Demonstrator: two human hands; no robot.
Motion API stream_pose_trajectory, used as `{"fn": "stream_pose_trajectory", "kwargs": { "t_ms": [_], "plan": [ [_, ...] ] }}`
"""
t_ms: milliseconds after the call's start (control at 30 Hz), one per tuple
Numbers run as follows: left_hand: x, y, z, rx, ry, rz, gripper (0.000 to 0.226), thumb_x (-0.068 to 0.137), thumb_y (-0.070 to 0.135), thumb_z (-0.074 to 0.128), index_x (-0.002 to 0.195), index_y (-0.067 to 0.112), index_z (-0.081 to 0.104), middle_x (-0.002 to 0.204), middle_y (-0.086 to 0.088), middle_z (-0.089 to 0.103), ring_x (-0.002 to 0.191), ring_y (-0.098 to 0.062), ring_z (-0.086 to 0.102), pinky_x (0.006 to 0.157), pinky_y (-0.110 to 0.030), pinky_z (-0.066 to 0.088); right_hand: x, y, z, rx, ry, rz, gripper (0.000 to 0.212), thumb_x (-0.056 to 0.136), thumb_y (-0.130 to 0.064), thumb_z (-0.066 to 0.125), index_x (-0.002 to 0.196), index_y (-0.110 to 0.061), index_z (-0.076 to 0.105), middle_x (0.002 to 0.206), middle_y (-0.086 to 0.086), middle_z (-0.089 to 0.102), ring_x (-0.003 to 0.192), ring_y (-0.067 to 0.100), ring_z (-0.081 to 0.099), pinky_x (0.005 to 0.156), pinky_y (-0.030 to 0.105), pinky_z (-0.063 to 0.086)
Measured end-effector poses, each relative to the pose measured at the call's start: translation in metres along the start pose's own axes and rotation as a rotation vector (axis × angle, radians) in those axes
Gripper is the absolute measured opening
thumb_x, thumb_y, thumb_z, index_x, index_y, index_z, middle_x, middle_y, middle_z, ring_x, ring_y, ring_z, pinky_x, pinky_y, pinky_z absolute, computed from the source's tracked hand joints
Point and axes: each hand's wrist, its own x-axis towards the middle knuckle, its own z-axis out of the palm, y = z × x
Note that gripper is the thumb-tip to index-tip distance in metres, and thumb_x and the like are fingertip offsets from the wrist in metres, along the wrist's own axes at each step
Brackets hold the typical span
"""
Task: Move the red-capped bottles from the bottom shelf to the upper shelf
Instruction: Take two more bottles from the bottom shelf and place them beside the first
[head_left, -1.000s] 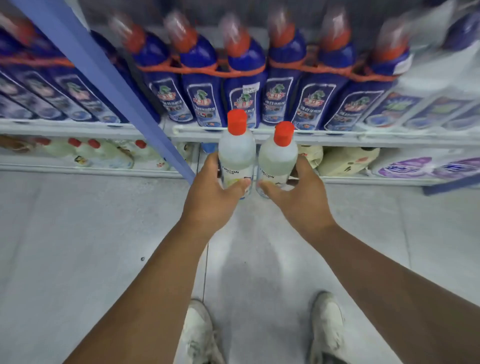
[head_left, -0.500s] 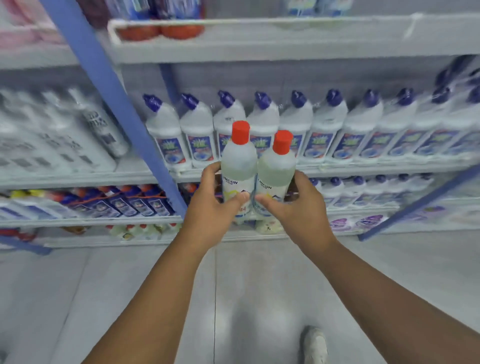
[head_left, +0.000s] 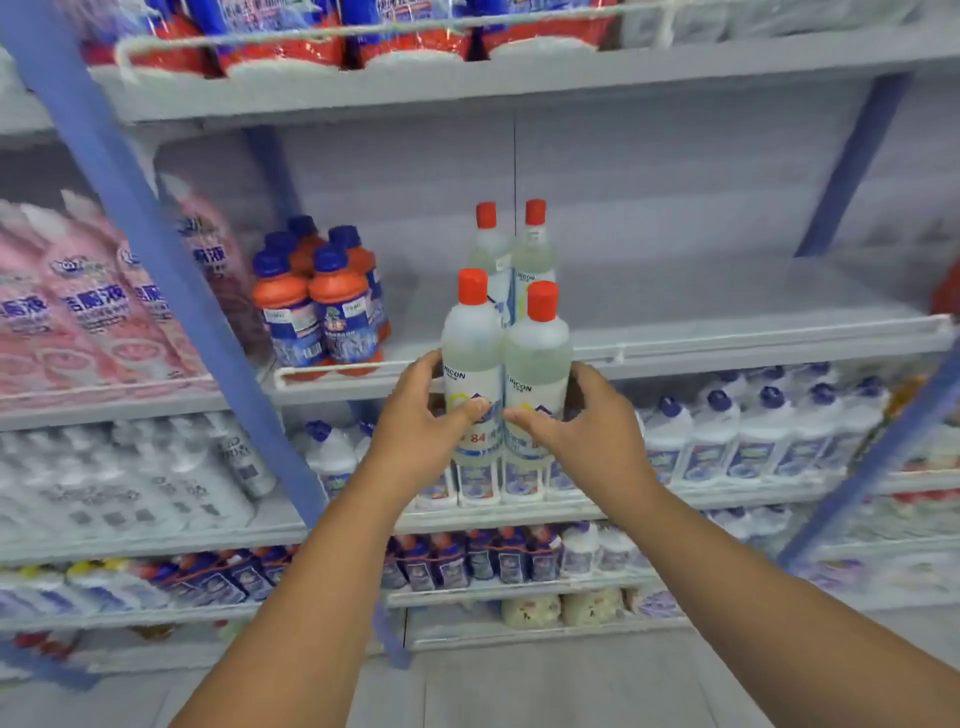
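Your left hand (head_left: 415, 421) and right hand (head_left: 582, 421) each grip a bottle (head_left: 471, 358) — side by side, before the shelf (head_left: 727, 343) — two more bottles (head_left: 511, 254) behind.

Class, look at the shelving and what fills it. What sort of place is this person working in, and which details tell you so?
Most likely a shop's cleaning-products aisle: tiered metal shelves hold rows of identical blue-capped bottles and pink refill pouches, faced outward like retail stock.
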Motion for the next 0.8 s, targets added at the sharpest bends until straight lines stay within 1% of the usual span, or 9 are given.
{"fn": "stream_pose_trajectory", "kwargs": {
  "t_ms": [100, 233, 300, 367, 433, 500, 533, 633, 800],
  "plan": [
    [0.017, 0.019, 0.022, -0.012, 0.042, -0.014, 0.057, 0.089, 0.021, 0.075, 0.138, 0.037, 0.051, 0.127, 0.011, 0.065, 0.109, -0.01, 0.067, 0.093, -0.041, 0.058, 0.027, -0.001, -0.024, -0.003, -0.02, -0.012, 0.054, 0.071, -0.047, 0.087, 0.117, -0.031, 0.062, 0.103, -0.02, 0.068, 0.09, -0.008, 0.063, 0.069, 0.013, 0.049],
    [0.035, 0.037, 0.036, -0.026, 0.086, -0.029, 0.054, 0.091, 0.023, 0.073, 0.137, 0.04, 0.051, 0.127, 0.011, 0.065, 0.111, -0.012, 0.066, 0.092, -0.044, 0.059, 0.057, -0.003, -0.042, -0.01, -0.051, -0.03, 0.05, 0.073, -0.047, 0.086, 0.112, -0.033, 0.059, 0.102, -0.02, 0.068, 0.09, -0.006, 0.063, 0.069, 0.017, 0.053],
    [0.045, 0.04, 0.039, -0.032, 0.096, -0.023, 0.055, 0.091, 0.021, 0.072, 0.138, 0.04, 0.051, 0.128, 0.014, 0.064, 0.113, -0.01, 0.065, 0.093, -0.043, 0.058, 0.069, -0.003, -0.045, -0.001, -0.066, -0.026, 0.049, 0.073, -0.047, 0.086, 0.111, -0.036, 0.057, 0.099, -0.023, 0.066, 0.089, -0.005, 0.063, 0.069, 0.024, 0.059],
    [0.058, 0.041, 0.041, -0.03, 0.105, -0.019, 0.056, 0.092, 0.021, 0.072, 0.139, 0.04, 0.05, 0.13, 0.017, 0.062, 0.114, -0.008, 0.063, 0.092, -0.042, 0.059, 0.082, 0.0, -0.044, 0.011, -0.068, -0.012, 0.051, 0.072, -0.048, 0.086, 0.112, -0.034, 0.059, 0.101, -0.021, 0.067, 0.09, -0.002, 0.065, 0.071, 0.032, 0.062],
    [0.07, 0.039, 0.044, -0.018, 0.103, -0.01, 0.056, 0.092, 0.022, 0.071, 0.139, 0.042, 0.049, 0.131, 0.017, 0.061, 0.114, -0.007, 0.062, 0.085, -0.035, 0.06, 0.094, 0.004, -0.041, -0.001, -0.057, -0.005, 0.053, 0.072, -0.048, 0.087, 0.114, -0.031, 0.059, 0.104, -0.017, 0.069, 0.091, -0.002, 0.065, 0.073, 0.027, 0.059],
    [0.081, 0.034, 0.047, -0.008, 0.097, -0.001, 0.057, 0.092, 0.024, 0.072, 0.14, 0.042, 0.048, 0.132, 0.017, 0.06, 0.114, -0.006, 0.062, 0.074, -0.025, 0.059, 0.104, 0.007, -0.038, -0.022, -0.049, -0.007, 0.053, 0.072, -0.047, 0.087, 0.113, -0.032, 0.059, 0.104, -0.017, 0.069, 0.09, -0.005, 0.064, 0.07, 0.018, 0.054],
    [0.088, 0.032, 0.048, -0.01, 0.089, 0.002, 0.057, 0.091, 0.025, 0.072, 0.14, 0.041, 0.047, 0.132, 0.016, 0.06, 0.114, -0.006, 0.062, 0.075, -0.026, 0.06, 0.108, 0.008, -0.038, -0.028, -0.042, -0.002, 0.053, 0.072, -0.047, 0.087, 0.113, -0.032, 0.058, 0.103, -0.018, 0.068, 0.089, -0.006, 0.064, 0.068, 0.015, 0.051],
    [0.105, 0.029, 0.055, -0.02, 0.036, 0.047, 0.051, 0.091, 0.024, 0.072, 0.131, 0.047, 0.05, 0.13, 0.015, 0.061, 0.113, -0.005, 0.063, 0.091, -0.039, 0.059, 0.119, 0.012, -0.041, -0.055, -0.014, 0.011, 0.054, 0.07, -0.048, 0.087, 0.112, -0.034, 0.057, 0.102, -0.019, 0.068, 0.089, -0.006, 0.063, 0.067, 0.012, 0.049],
    [0.12, 0.033, 0.078, -0.063, -0.017, 0.099, 0.055, 0.091, 0.02, 0.072, 0.13, 0.054, 0.05, 0.128, 0.02, 0.062, 0.114, 0.001, 0.062, 0.095, -0.038, 0.058, 0.133, 0.026, -0.064, -0.093, 0.02, 0.006, 0.06, 0.07, -0.049, 0.087, 0.12, -0.029, 0.061, 0.102, -0.019, 0.068, 0.092, -0.007, 0.064, 0.07, 0.012, 0.051]
  ]
}}
